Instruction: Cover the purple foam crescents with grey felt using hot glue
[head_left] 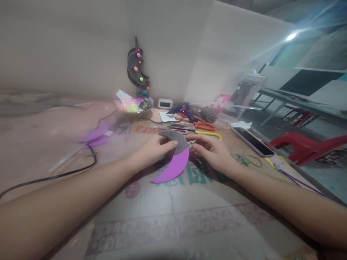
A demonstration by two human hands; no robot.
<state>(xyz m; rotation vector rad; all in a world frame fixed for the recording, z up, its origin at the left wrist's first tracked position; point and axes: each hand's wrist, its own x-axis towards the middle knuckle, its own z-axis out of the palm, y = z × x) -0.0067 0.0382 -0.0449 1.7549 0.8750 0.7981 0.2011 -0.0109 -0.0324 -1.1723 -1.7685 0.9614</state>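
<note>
A purple foam crescent (175, 168) lies on the cardboard-covered table (189, 213), its upper part wrapped in grey-brown twine (176, 139). My left hand (151, 150) rests on the crescent's left side, thumb and fingers pinched on the twine-wrapped part. My right hand (210, 148) sits at the crescent's right edge, fingers curled against the wrapped tip. What the right fingers pinch is hidden.
Behind lie orange-handled scissors (204, 125), yellow-handled pliers (208, 134), a blue glue gun (183, 109), a twine ball (208, 115), a small clock (165, 103), a bowl of pompoms (132, 105) and a finished dark crescent (137, 72). A phone (252, 141) lies right; a black cable (67, 173) and purple cutouts (94, 135) left.
</note>
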